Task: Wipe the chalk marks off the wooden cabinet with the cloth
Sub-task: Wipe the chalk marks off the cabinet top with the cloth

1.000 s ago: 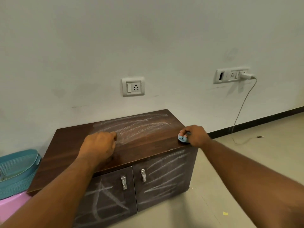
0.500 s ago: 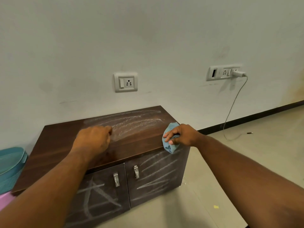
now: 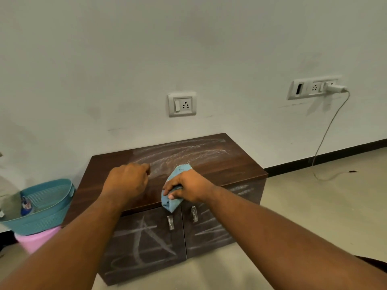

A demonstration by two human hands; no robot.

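Observation:
A low dark wooden cabinet [image 3: 230,164] stands against the wall. Smeared white chalk marks [image 3: 188,152] cover the back half of its top, and chalk lines [image 3: 144,239] cross both doors. My right hand [image 3: 188,186] presses a light blue cloth [image 3: 172,201] onto the top near the front edge, above the gap between the doors; part of the cloth hangs over the edge. My left hand [image 3: 127,181] rests as a closed fist on the top, just left of the cloth.
A teal basket [image 3: 46,206] sits on a pink tub [image 3: 35,238] left of the cabinet. A wall socket [image 3: 182,104] is above the cabinet. A charger [image 3: 335,88] at the right trails a cable [image 3: 326,132] to the floor.
My right hand has slid the cloth leftward from the cabinet's right front corner to the middle of the front edge, and the cloth has spread out. My left fist has stayed put.

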